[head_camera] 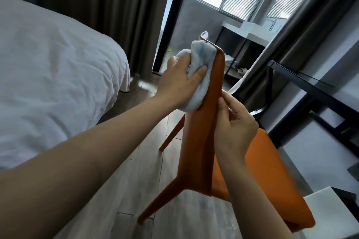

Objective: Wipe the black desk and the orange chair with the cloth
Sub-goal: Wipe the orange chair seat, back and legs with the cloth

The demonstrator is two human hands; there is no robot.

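Note:
The orange chair (200, 141) stands in the middle of the view with its backrest edge-on toward me and its seat to the right. My left hand (178, 81) grips a fluffy light-blue cloth (202, 68) and presses it against the outer face of the backrest near its top. My right hand (235, 126) holds the backrest's near edge lower down, thumb along the edge and fingers curled behind it. The black desk (303, 81) runs along the right wall, beside the chair seat.
A bed with white sheets (48, 68) fills the left. Wooden floor (136, 170) lies between bed and chair. Dark curtains (116, 6) hang at the back, and beside them is a window area with a white counter (250, 33). A white block (334, 215) sits at the bottom right.

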